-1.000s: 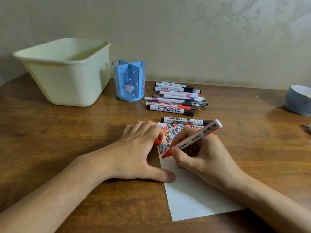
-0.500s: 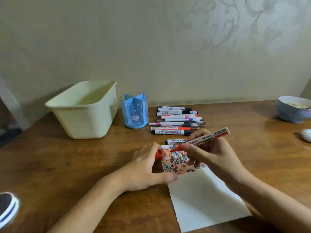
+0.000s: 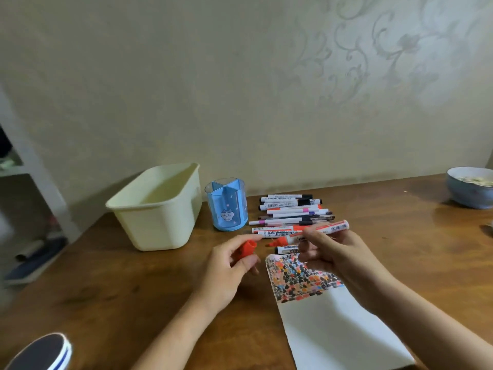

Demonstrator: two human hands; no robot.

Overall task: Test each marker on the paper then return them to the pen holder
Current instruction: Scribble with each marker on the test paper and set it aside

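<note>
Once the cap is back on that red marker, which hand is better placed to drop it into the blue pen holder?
Probably the right hand: it already grips the red marker. The left hand is nearer the pen holder, but it holds only the cap.

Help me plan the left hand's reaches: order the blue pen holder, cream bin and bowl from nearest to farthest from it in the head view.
From the left hand:
1. Pen holder, just beyond it, slightly left of the markers.
2. Cream bin, farther back on the left.
3. Bowl, far right edge of the table.
</note>
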